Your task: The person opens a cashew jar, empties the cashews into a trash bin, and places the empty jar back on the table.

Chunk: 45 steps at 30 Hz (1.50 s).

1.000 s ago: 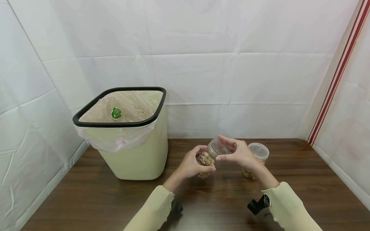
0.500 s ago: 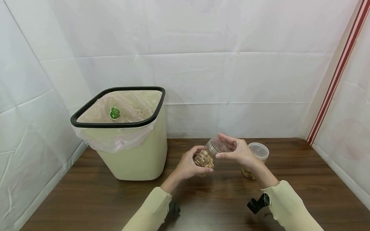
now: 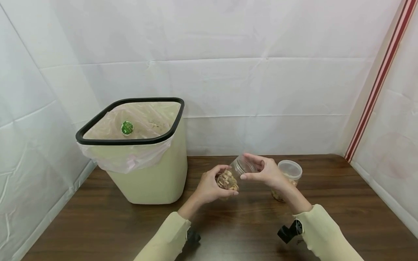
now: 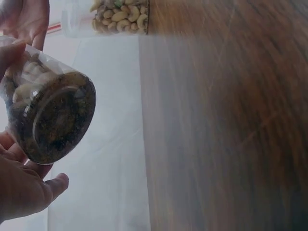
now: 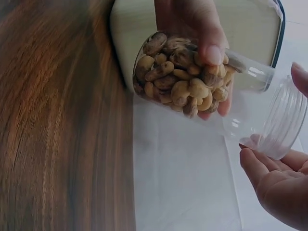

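Note:
A clear plastic jar (image 3: 236, 167) holds nuts that look like cashews (image 5: 180, 82). It is tilted, its base toward the left and its threaded mouth (image 5: 284, 118) up to the right. My left hand (image 3: 209, 186) grips the nut-filled lower part, thumb on the near side. My right hand (image 3: 269, 175) curves round the mouth end, thumb and fingers on opposite sides of the threads. The nuts lie in the lower part of the jar; its upper part is bare. In the left wrist view the jar's dark round base (image 4: 62, 122) faces the camera.
A second jar (image 3: 290, 169) of nuts, with a whitish lid, stands behind my right wrist, partly hidden. At the left stands a cream bin (image 3: 156, 181) with a black rim and pink liner. A round green piece (image 3: 127, 128) lies inside it. White sheeting backs the wooden table (image 3: 241, 232).
My left hand and the jar's base have shifted slightly left and down, and the jar tilts a little differently. My right hand stays round the mouth. The head view has turned slightly.

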{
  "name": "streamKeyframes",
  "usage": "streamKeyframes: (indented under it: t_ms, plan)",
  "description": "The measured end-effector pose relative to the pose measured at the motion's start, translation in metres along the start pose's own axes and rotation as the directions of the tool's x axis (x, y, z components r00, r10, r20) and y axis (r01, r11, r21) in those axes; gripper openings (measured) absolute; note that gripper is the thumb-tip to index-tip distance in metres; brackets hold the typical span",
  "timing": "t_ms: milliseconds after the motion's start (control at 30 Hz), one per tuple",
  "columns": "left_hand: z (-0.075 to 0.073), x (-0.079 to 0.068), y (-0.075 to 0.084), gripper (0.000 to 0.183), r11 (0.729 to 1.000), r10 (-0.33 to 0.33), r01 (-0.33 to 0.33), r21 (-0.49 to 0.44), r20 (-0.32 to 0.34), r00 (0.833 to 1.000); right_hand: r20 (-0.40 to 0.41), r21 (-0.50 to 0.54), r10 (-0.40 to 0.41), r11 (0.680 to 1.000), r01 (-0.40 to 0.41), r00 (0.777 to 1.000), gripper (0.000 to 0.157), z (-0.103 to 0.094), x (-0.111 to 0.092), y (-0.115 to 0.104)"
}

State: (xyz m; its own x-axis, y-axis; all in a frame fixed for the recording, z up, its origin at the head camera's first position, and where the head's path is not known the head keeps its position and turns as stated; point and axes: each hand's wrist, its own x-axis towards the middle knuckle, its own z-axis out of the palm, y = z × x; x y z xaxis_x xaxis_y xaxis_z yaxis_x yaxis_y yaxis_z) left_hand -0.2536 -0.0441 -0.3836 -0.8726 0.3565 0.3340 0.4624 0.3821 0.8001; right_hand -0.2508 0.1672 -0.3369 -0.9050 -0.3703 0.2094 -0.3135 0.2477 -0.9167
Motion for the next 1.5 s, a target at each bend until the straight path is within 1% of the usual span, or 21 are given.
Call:
streamKeyframes:
  t_ms: [167,367,433,633,733,1000,1133,1300,1500]
  plan:
    - [-0.002,-0.001,0.002,0.069,1.000,0.002,-0.002,-0.021,0.001,1.000,-0.039,0.016,-0.005,1.000,0.005,0.999,0.067,0.003,-0.001,-0.001]
    - [-0.004,-0.003,0.004,0.067,1.000,0.008,-0.008,-0.014,-0.003,1.000,-0.048,0.124,-0.027,0.992,0.033,0.998,0.068,0.005,-0.002,0.002]
    - [-0.005,-0.003,0.004,0.067,1.000,0.006,-0.006,-0.007,0.000,1.000,-0.048,0.140,-0.036,0.989,0.043,0.998,0.068,0.006,-0.002,0.004]
    - [-0.008,-0.005,0.003,0.067,1.000,-0.018,0.019,-0.004,0.021,1.000,-0.055,0.147,-0.052,0.987,0.060,0.997,0.067,0.009,-0.003,0.007]
    - [-0.008,-0.005,0.002,0.068,1.000,-0.017,0.017,0.004,0.028,0.999,-0.060,0.149,-0.067,0.986,0.075,0.996,0.066,0.009,-0.003,0.009]
    - [-0.009,-0.008,0.000,0.066,0.999,-0.033,0.033,0.009,0.046,0.998,-0.041,0.146,-0.089,0.985,0.094,0.995,0.068,0.011,-0.004,0.012]
    - [-0.008,-0.008,0.000,0.063,0.999,-0.037,0.039,-0.024,0.067,0.997,-0.041,0.148,-0.136,0.979,0.141,0.990,0.066,0.011,-0.004,0.013]
    - [-0.007,-0.010,0.003,0.059,0.994,-0.038,0.050,-0.097,0.123,0.992,-0.016,0.143,-0.217,0.966,0.217,0.976,0.064,0.010,-0.005,0.014]
    - [-0.014,-0.017,0.028,0.051,0.982,0.011,0.024,-0.187,0.182,0.983,0.041,0.163,-0.317,0.938,0.306,0.948,0.059,0.008,-0.005,0.014]
